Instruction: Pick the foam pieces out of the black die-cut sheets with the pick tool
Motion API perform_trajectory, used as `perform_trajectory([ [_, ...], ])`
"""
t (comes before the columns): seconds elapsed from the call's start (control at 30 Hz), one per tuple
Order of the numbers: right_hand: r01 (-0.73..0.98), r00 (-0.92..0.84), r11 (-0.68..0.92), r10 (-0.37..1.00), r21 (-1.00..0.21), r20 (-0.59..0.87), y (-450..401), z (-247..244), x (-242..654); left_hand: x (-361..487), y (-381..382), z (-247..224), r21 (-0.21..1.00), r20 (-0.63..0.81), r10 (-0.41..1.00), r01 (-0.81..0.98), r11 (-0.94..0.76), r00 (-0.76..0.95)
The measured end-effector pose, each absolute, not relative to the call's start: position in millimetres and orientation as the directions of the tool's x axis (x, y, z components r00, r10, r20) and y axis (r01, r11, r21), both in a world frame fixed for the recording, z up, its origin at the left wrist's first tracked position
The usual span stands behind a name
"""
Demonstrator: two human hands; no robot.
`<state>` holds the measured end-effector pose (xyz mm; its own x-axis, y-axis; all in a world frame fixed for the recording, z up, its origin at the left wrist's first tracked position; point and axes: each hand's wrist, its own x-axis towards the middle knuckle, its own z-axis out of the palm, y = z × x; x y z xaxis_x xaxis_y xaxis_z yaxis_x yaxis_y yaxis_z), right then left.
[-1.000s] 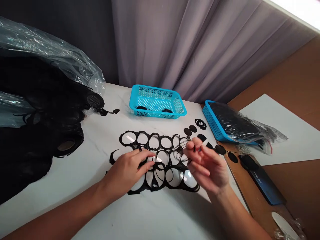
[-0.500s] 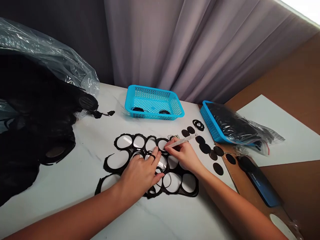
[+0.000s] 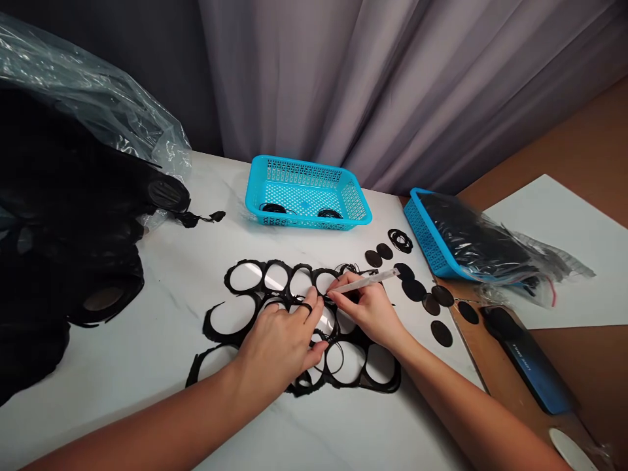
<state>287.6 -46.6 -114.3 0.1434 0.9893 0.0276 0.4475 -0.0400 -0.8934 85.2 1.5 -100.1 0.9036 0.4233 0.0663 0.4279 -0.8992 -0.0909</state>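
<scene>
A black sheet with several round holes [image 3: 387,381] lies flat on the white marbled table [image 3: 314,432]. My left hand [image 3: 284,337] rests on its middle with the fingers spread, and a black band circles one finger. In a pinch, my right hand [image 3: 366,307] holds a thin whitish tool [image 3: 367,280], its tip at a hole in the sheet's top row. Thin black rings lie on the sheet near my left thumb. Black discs [image 3: 413,290] are scattered right of my right hand, with a coil of black rings [image 3: 400,241] above them.
A blue basket [image 3: 307,222] with black ring bundles stands at the back. Another blue basket [image 3: 426,245] at the right holds a plastic bag of black pieces [image 3: 475,242]. A dark blue case [image 3: 534,369] lies beside it. Black material [image 3: 63,216] and clear plastic [image 3: 98,98] fill the left.
The view has shifted slightly, so baskets and discs appear farther right. My right hand and the tool have moved slightly along the top row; my left hand still presses on the sheet.
</scene>
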Motion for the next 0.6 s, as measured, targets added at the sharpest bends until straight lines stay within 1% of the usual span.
perform_trajectory([
  [0.13,0.522,0.113,0.02,0.989,-0.852,0.093,-48.4,-111.1,284.6,85.8,2.2,-99.4,-0.073,0.055,0.422,0.426,-0.902,0.905],
  [0.27,0.519,0.108,0.046,0.987,-0.854,0.119,-50.4,-109.5,282.5,85.2,3.7,-100.8,-0.049,0.07,0.418,0.422,-0.905,0.906],
  [0.4,0.535,0.103,0.058,0.986,-0.843,0.133,-51.3,-110.9,282.6,85.0,4.3,-100.9,-0.05,0.088,0.422,0.427,-0.903,0.902],
  [0.6,0.67,0.041,0.099,0.985,-0.735,0.17,-54.1,-112.3,279.8,86.5,4.3,-101.7,-0.066,0.105,0.431,0.439,-0.896,0.896],
])
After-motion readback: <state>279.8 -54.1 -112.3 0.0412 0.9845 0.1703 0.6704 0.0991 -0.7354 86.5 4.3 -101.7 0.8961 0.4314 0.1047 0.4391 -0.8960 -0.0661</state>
